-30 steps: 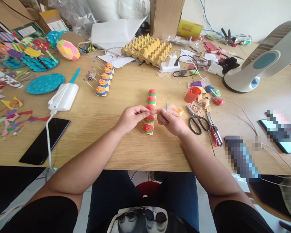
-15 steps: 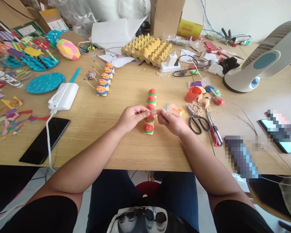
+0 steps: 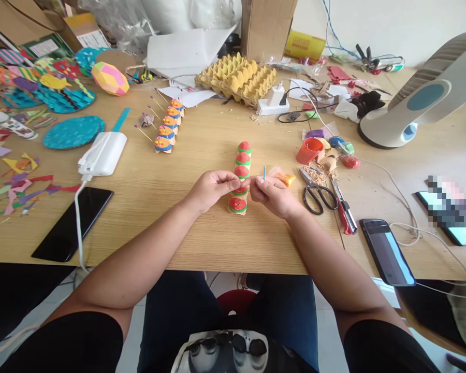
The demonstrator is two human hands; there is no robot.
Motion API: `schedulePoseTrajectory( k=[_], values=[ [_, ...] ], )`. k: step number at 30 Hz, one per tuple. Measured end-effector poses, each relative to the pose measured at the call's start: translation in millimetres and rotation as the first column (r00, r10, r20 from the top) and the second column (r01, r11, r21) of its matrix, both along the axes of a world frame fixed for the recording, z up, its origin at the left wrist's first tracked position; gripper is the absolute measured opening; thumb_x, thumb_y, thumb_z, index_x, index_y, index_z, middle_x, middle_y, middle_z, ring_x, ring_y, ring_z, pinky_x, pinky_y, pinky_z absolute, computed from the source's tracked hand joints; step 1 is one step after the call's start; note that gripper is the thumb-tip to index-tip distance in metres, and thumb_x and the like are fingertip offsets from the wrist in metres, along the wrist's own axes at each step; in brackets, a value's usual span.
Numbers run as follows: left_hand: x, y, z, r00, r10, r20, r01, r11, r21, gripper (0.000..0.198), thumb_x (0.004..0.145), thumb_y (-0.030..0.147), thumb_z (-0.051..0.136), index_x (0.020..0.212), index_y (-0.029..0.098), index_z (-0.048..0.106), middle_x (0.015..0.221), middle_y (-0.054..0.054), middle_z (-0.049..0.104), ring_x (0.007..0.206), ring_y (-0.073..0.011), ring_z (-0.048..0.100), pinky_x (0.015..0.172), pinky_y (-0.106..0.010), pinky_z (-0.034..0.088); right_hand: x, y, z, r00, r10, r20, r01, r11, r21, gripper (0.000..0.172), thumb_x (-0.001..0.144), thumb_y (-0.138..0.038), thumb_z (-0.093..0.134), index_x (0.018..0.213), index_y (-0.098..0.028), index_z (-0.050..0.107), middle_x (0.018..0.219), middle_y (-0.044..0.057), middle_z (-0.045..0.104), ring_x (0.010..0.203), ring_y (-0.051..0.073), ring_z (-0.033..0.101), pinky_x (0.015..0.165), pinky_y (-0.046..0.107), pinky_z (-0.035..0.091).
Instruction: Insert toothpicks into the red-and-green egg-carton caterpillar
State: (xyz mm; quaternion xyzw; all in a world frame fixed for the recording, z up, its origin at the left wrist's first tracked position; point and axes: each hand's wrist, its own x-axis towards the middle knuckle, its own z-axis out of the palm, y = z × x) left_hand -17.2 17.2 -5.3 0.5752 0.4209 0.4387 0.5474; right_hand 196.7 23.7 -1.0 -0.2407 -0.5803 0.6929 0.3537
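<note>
Head | wooden table (image 3: 209, 238), white wall (image 3: 380, 23) | left hand (image 3: 212, 190): hold unclear | right hand (image 3: 274, 196) pinching blue stick (image 3: 264, 173)

I count two segmented caterpillars (image 3: 238, 205), three phones (image 3: 389, 254), one blue stick (image 3: 264, 173), one pair of black-handled scissors (image 3: 312, 186), one red utility knife (image 3: 346, 216), one orange-red cup (image 3: 308, 152) and one white fan (image 3: 396, 111).

No lettering can be read. Red print (image 3: 303, 52) on the yellow box (image 3: 306, 42) along the table (image 3: 202, 243)'s back edge is blurred; white labels (image 3: 45, 47) on cartons (image 3: 73, 26) near the far left corner are too small.
</note>
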Motion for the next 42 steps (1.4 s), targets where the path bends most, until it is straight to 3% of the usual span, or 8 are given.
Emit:
schedulePoseTrajectory(
  k=[12,21,38,42],
  values=[
    [-2,-2,-1.8,0.989,-0.053,0.139,0.067,0.993,-0.096,0.033,0.075,0.050,0.088,0.081,0.019,0.080,0.087,-0.004,0.077,0.088,-0.0168,0.067,0.088,-0.031,0.050,-7,-9,3.8,0.995,0.035,-0.098,-0.040,0.998,-0.050,0.039,0.098,-0.057,0.056,0.093,-0.019,0.065,0.062,-0.007,0.030,0.056,0.011,0.024,0.056,0.028,0.020],
    [0,-6,8.0,0.975,-0.114,0.189,0.142,0.979,-0.143,0.036,0.070,0.054,0.090,0.079,0.020,0.080,0.080,-0.003,0.076,0.081,-0.0162,0.067,0.085,-0.033,0.052,-10,-12,4.6,0.987,0.054,-0.149,-0.076,0.987,-0.142,0.037,0.098,-0.054,0.057,0.092,-0.018,0.064,0.060,-0.007,0.031,0.054,0.011,0.024,0.056,0.028,0.022],
    [2,-7,10.6,0.972,-0.120,0.201,0.157,0.971,-0.179,0.042,0.068,0.058,0.089,0.073,0.018,0.077,0.079,-0.004,0.071,0.083,-0.0175,0.064,0.082,-0.034,0.050,-11,-14,3.8,0.989,0.071,-0.130,-0.101,0.965,-0.242,0.038,0.097,-0.056,0.057,0.093,-0.019,0.065,0.059,-0.008,0.027,0.053,0.012,0.023,0.054,0.027,0.021],
    [2,-7,9.8,0.982,-0.074,0.176,0.105,0.979,-0.172,0.041,0.069,0.058,0.089,0.074,0.018,0.077,0.074,-0.002,0.068,0.076,-0.0154,0.060,0.077,-0.032,0.049,-10,-12,4.4,0.989,0.038,-0.144,-0.069,0.974,-0.217,0.040,0.094,-0.058,0.059,0.094,-0.019,0.066,0.059,-0.008,0.026,0.054,0.011,0.020,0.054,0.028,0.020]
  ],
)
